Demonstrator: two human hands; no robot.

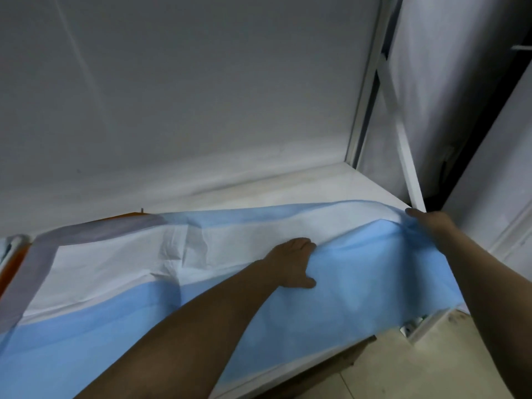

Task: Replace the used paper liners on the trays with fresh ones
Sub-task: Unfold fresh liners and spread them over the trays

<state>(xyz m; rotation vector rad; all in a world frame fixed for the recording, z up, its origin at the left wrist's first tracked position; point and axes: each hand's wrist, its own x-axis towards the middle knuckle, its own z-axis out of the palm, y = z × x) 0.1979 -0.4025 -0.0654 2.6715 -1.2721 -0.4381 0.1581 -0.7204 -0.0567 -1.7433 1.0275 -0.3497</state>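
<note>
A large blue and white paper liner (236,249) lies spread across a white table surface (331,182), its blue edge hanging over the near side. My left hand (293,260) rests on the liner near its middle, fingers curled over a fold where blue meets white. My right hand (426,223) grips the liner's far right corner, bunching the blue paper at the table's right end. An orange tray edge (11,263) shows under the liner at the far left.
A white sheet wall (201,96) rises behind the table. A white metal frame post (403,156) stands at the right corner. Pale floor tiles (417,364) lie below right, next to the table's end.
</note>
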